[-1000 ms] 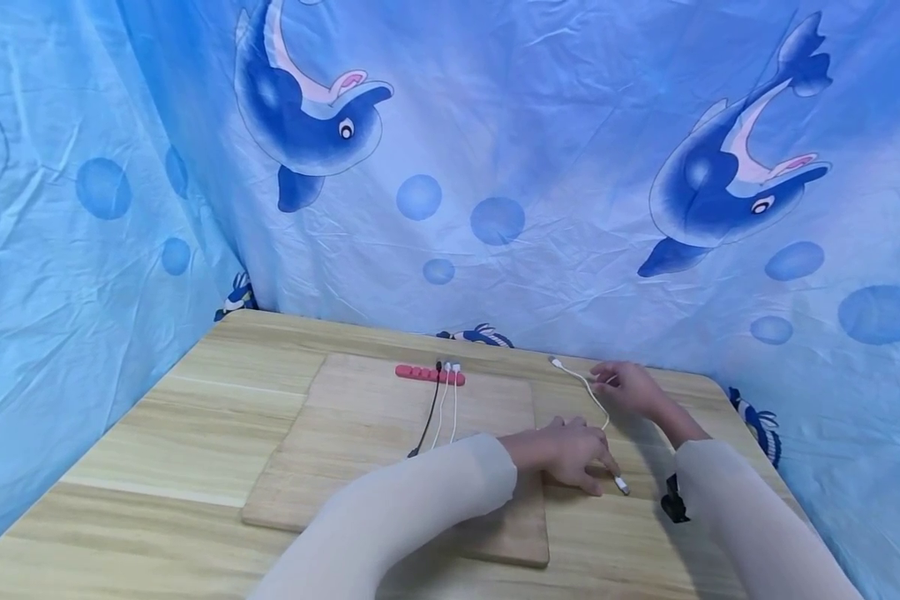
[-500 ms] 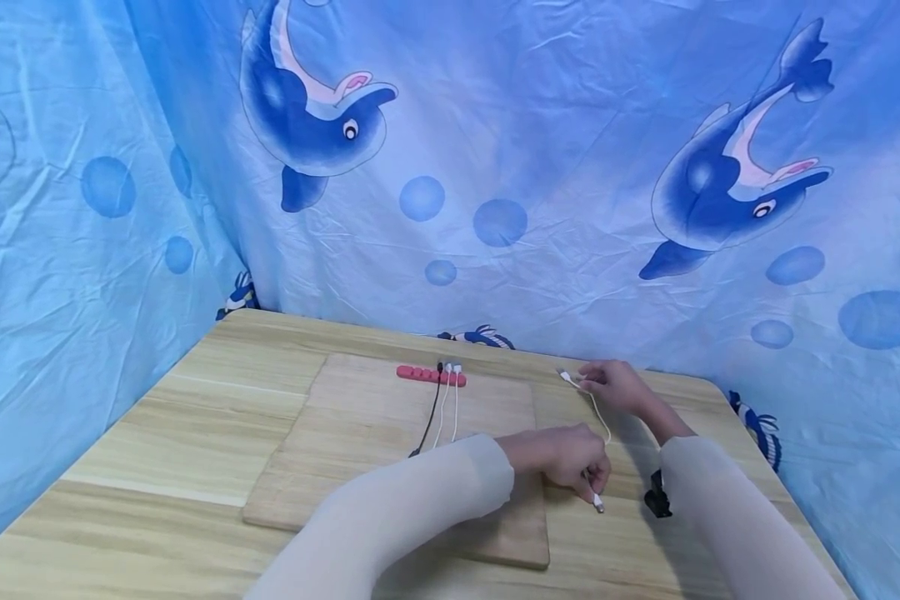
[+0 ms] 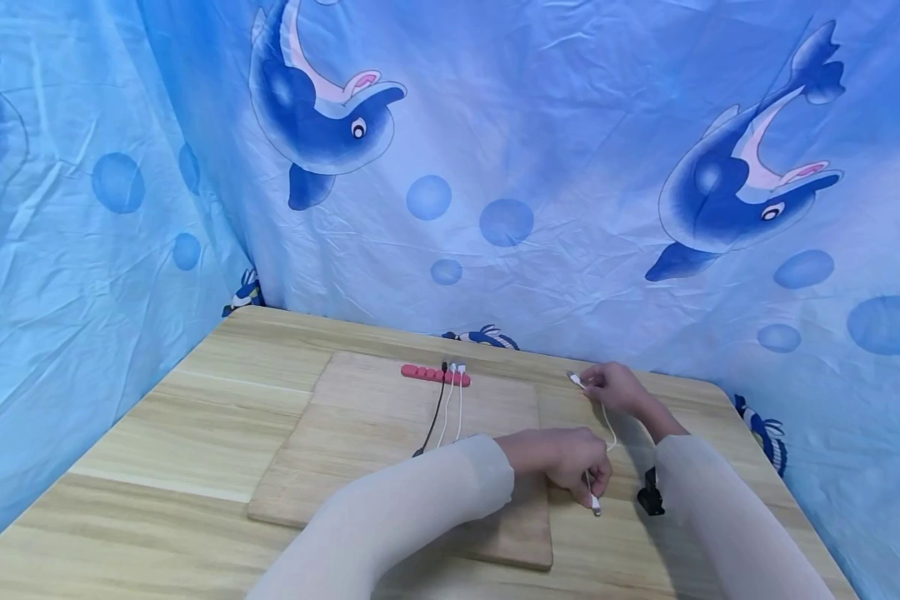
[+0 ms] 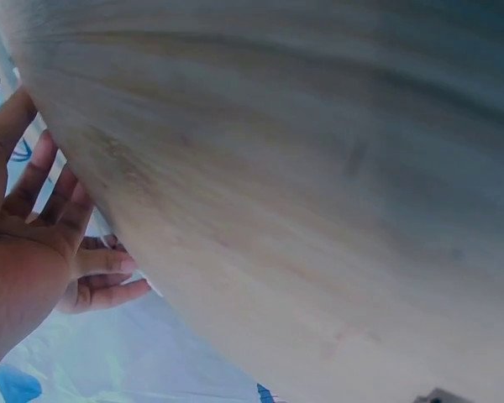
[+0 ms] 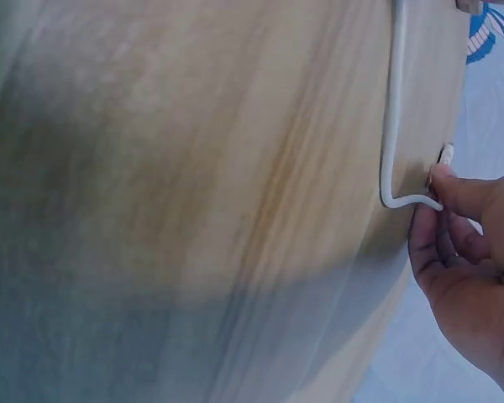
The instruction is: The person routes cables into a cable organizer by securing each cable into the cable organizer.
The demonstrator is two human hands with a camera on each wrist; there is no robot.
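A white USB cable point(image 3: 612, 429) lies on the table right of the wooden board, running between the two hands. My left hand point(image 3: 579, 460), nearer to me, grips one end, and a white plug point(image 3: 596, 504) with a metal tip pokes out below its fingers. Farther back, my right hand point(image 3: 617, 388) pinches the other end just behind its plug point(image 3: 575, 379). In the right wrist view the thumb and fingers of the right hand point(image 5: 479, 252) hold the cable point(image 5: 391, 109) where it bends. The left wrist view shows the left hand point(image 4: 21, 260) at the edge, its grip hidden.
A red cable holder point(image 3: 422, 372) sits at the back of the wooden board point(image 3: 360, 417). One black cable point(image 3: 433, 417) and two white cables point(image 3: 461, 408) run from it toward me, passing behind the left sleeve point(image 3: 420, 500). A blue dolphin-print curtain point(image 3: 555, 283) hangs behind the table.
My left hand has gone from spread fingers to gripping the near cable end, drawing it slightly left and toward me. My right hand has shifted left and pinched the cable by the far plug.
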